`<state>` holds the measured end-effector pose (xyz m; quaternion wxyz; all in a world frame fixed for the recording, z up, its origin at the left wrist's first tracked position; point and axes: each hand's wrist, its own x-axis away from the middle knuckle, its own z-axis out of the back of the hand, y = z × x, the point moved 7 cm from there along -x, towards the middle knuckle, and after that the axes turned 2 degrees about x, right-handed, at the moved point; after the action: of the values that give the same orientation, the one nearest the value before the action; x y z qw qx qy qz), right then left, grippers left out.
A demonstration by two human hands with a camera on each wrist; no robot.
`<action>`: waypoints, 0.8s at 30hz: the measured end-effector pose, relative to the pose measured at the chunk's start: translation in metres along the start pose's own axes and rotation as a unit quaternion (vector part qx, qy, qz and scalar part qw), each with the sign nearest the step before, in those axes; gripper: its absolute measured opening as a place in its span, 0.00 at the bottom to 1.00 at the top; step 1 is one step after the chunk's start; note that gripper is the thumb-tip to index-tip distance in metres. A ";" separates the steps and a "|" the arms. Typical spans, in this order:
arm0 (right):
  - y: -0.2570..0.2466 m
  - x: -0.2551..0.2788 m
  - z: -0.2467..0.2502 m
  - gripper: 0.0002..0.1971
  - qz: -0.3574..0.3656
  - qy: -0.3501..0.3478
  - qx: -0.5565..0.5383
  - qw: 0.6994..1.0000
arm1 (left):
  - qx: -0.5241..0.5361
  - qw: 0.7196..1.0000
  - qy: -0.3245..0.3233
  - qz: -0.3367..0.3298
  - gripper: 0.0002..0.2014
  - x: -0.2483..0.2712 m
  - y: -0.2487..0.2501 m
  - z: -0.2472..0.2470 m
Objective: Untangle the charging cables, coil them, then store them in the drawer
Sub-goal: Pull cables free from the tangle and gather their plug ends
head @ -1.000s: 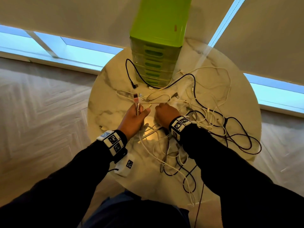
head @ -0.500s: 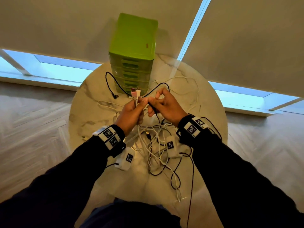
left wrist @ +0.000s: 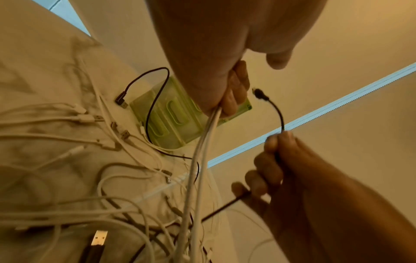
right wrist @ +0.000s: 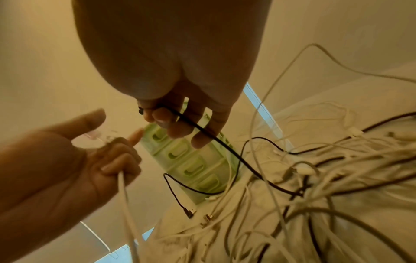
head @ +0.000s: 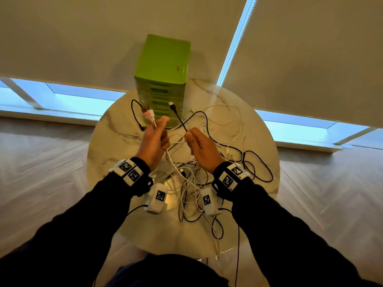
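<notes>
My left hand (head: pixel 155 137) is raised above the round marble table (head: pixel 107 146) and grips a bundle of white cables (left wrist: pixel 203 140), whose plugs (head: pixel 149 116) stick up above the fist. To its right, my right hand (head: pixel 196 141) pinches a black cable (head: pixel 179 119) a little below its plug (head: pixel 172 105), which points up. In the right wrist view the black cable (right wrist: pixel 202 129) runs across my curled fingers. A tangle of white and black cables (head: pixel 190 183) lies on the table under both hands. The green drawer unit (head: pixel 162 79) stands at the table's far edge, its drawers closed.
Black cable loops (head: pixel 259 168) spread toward the table's right rim, and some cables hang over the near edge (head: pixel 216 245). Another black cable (head: pixel 134 114) arcs left of the drawer unit. Roller blinds and a window sill lie behind the table; wooden floor surrounds it.
Both hands have risen from the table with cables in them. They then moved apart, and the right hand has drawn the black cable end out and up, away from the left hand's bundle.
</notes>
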<state>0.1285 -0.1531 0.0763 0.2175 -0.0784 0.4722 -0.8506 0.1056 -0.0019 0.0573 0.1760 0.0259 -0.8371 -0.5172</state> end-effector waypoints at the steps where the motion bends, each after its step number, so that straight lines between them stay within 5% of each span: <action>1: -0.007 -0.001 -0.001 0.12 0.011 -0.011 0.011 1.000 | -0.005 1.000 -0.019 0.000 0.08 0.004 -0.003 -0.006; 6: -0.015 0.009 -0.017 0.11 0.043 -0.070 0.042 0.996 | -0.056 0.998 -0.041 0.005 0.16 0.016 -0.014 -0.020; 12: 0.005 0.020 -0.036 0.16 -0.003 -0.132 0.078 0.988 | -0.139 0.989 0.021 -0.037 0.26 0.022 -0.002 -0.012; 15: 0.040 0.026 -0.042 0.22 -0.040 -0.173 0.185 0.967 | -0.114 0.990 0.032 -0.071 0.26 0.016 0.018 -0.001; 19: 0.083 0.032 -0.038 0.23 -0.102 -0.175 0.120 0.972 | -0.050 0.991 0.052 -0.117 0.25 0.016 0.063 0.011; 24: 0.106 0.036 -0.016 0.24 -0.163 -0.209 0.281 0.922 | 0.068 0.985 0.095 -0.123 0.24 0.006 0.099 0.048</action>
<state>0.1219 -0.2051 -0.0237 0.1824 -0.2665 0.1384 -0.9363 0.0978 0.0835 0.1260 0.1878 0.1902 -0.8403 -0.4717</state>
